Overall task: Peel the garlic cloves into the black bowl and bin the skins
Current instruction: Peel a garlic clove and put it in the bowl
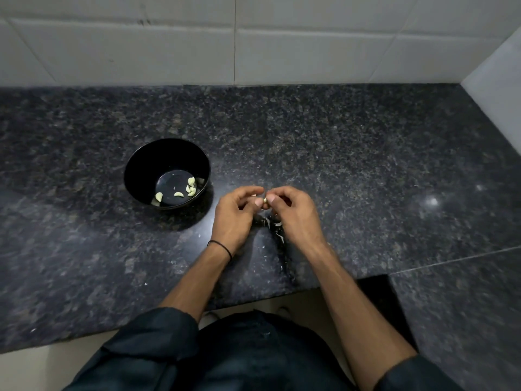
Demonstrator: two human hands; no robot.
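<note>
— The hands?
— Left hand (236, 214) and right hand (294, 213) pinch one garlic clove (265, 200) at their fingertips, mostly hidden.
— Around them?
— Skins (275, 224) lie beneath on the speckled counter (366, 165). The black bowl (158, 159) with peeled cloves (191, 188) stands near, left. A tiled wall (282, 52) stands behind, and the counter edge is near the body.
</note>
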